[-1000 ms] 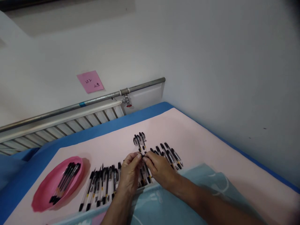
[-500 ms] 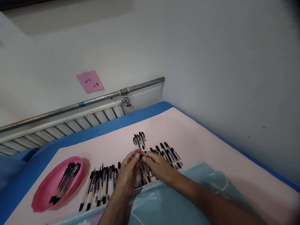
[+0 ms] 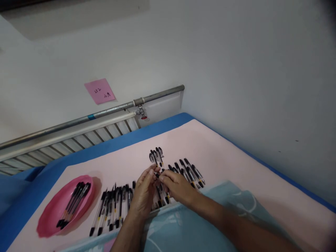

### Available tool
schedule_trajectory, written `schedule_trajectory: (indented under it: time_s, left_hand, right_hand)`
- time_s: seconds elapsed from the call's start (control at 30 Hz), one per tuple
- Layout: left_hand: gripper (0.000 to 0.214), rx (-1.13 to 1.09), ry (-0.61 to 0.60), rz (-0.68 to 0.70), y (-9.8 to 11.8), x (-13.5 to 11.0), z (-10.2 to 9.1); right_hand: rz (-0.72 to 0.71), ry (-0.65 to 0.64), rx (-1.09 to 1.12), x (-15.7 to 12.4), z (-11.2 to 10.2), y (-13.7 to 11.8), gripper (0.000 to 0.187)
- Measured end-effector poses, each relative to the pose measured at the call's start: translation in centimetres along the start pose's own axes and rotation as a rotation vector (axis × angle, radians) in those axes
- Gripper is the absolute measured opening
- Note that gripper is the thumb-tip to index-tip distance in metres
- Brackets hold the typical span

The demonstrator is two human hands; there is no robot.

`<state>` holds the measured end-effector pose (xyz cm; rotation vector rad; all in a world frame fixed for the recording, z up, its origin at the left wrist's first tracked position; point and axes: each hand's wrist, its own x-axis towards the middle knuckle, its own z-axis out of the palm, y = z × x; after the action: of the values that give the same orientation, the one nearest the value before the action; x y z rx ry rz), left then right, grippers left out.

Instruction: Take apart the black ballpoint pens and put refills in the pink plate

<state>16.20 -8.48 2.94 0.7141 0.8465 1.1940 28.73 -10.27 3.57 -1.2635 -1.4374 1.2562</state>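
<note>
My left hand (image 3: 144, 187) and my right hand (image 3: 177, 185) meet over the middle of the table, thumbs and fingers pinched together. Between their fingertips is a small black pen part (image 3: 157, 175); its exact shape is mostly hidden. Loose pens (image 3: 162, 196) with black ends lie partly covered beneath both hands. Just beyond the fingertips sits a small group of black pen caps and clear barrels (image 3: 156, 154). A row of clear-barrelled pens (image 3: 115, 206) lies left of my left hand, and another group of pens (image 3: 190, 171) lies right of my right hand.
A pink plastic bowl (image 3: 43, 227) at the left holds several pens (image 3: 75, 204). Pale pink paper (image 3: 215, 150) covers the blue table (image 3: 168, 120). Light blue patterned cloth (image 3: 189, 227) lies at the near edge. Walls, a radiator (image 3: 86, 141) and a pipe (image 3: 112, 109) border the table.
My fingertips have shifted slightly, and more of the black pen part shows between them. The surrounding pens and the bowl stay as they were; the view moves a little.
</note>
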Motion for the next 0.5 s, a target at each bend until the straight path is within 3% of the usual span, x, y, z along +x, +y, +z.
schedule_trajectory:
  time_s: [0.1, 0.3, 0.4, 0.5]
  left_hand:
    - [0.016, 0.012, -0.003, 0.014, -0.2, 0.0, -0.19]
    - [0.018, 0.043, -0.038, 0.006, 0.25, 0.08, -0.51]
    - [0.025, 0.019, -0.036, -0.014, 0.13, 0.09, -0.39]
    - [0.016, 0.057, -0.031, 0.001, -0.08, 0.03, -0.41]
  right_hand:
    - [0.0, -0.006, -0.028, -0.05, 0.03, 0.07, 0.021]
    - [0.123, -0.05, 0.062, 0.06, -0.03, 0.1, 0.02]
    - [0.076, -0.043, 0.022, -0.02, -0.1, -0.05, 0.019]
    - [0.045, -0.038, -0.021, -0.16, -0.03, -0.16, 0.021]
